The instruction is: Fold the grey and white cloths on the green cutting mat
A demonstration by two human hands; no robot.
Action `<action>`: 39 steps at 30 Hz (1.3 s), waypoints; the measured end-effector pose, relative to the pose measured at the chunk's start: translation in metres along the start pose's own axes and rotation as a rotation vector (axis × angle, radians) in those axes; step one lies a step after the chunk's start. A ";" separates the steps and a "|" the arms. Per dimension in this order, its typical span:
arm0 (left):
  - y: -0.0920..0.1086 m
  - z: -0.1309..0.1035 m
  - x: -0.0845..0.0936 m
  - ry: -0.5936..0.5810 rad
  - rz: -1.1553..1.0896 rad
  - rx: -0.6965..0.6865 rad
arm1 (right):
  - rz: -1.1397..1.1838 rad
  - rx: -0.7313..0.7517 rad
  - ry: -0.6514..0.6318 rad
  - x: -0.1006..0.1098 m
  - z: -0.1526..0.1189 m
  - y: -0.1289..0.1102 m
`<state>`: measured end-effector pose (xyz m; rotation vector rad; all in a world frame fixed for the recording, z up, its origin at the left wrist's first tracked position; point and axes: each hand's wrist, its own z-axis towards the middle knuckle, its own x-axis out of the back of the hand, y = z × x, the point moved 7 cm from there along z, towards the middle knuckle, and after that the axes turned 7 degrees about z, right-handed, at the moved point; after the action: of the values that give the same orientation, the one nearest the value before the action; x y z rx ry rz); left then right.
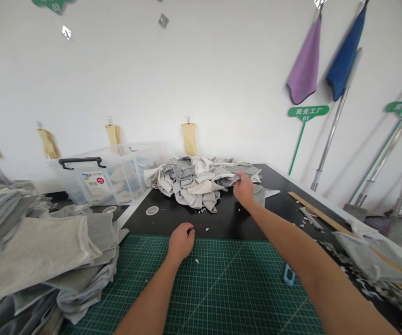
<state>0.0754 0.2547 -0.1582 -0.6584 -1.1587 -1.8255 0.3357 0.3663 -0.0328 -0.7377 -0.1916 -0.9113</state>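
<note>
My right hand reaches to the right side of a heap of crumpled grey and white cloth pieces, its fingers closed on a grey piece of cloth. Over the back edge of the green cutting mat, my left hand is held with curled fingers; whether anything is inside them is hidden. A light blue tool lies on the mat beside my right forearm. At the left, a tall pile of grey cloths overlaps the mat.
Behind the left pile stands a clear plastic box with cloth inside. Tape rings lie on the black table. A wooden strip, scraps and more cloth line the right side. Poles lean against the wall.
</note>
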 end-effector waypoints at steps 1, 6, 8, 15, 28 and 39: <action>0.000 -0.001 0.000 -0.001 -0.004 0.002 | 0.026 0.012 0.029 0.011 0.010 -0.011; 0.003 -0.006 0.007 0.029 -0.030 0.000 | 0.168 0.102 0.202 0.074 0.044 -0.066; 0.007 -0.010 0.013 0.050 -0.042 -0.005 | 0.247 0.153 0.272 0.102 0.048 -0.086; 0.046 -0.026 0.051 0.175 -0.281 -0.028 | 0.383 0.387 0.223 0.179 0.030 -0.167; 0.137 -0.075 0.149 0.194 -0.123 -0.042 | 0.377 0.461 0.192 0.276 -0.002 -0.232; 0.148 -0.116 0.288 0.724 0.032 0.140 | 0.396 0.364 0.237 0.341 -0.016 -0.215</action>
<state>0.0620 0.0105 0.0841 0.0807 -0.7613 -1.7131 0.3769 0.0504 0.2152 -0.3081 0.0029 -0.5568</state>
